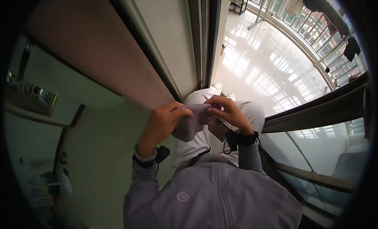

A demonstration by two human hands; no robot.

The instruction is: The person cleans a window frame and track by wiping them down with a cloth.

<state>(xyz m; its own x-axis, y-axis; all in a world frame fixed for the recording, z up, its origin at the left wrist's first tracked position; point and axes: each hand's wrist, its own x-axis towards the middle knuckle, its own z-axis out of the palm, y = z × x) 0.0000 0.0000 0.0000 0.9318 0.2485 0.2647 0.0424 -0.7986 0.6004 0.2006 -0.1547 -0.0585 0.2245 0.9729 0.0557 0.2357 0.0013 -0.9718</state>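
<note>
A small greyish-purple cloth [189, 124] is stretched between my two hands above my lap. My left hand [161, 120] pinches its left end between thumb and fingers. At the upper right edge of the cloth, my right hand [229, 112] grips it with thumb and fingertips. The lower part of the cloth hangs in a rounded fold. Both wrists have black straps with small dark devices. Light trousers [250, 111] and white shoes [217, 86] show beneath and beyond the hands.
A door frame [203, 40] stands directly ahead. Beyond it are a shiny tiled floor [252, 55], a railing with dark hanging items [351, 49] and a small rack [238, 2]. Glass panels with dark rails [315, 181] are at the right. A pinkish panel [90, 44] is at the left.
</note>
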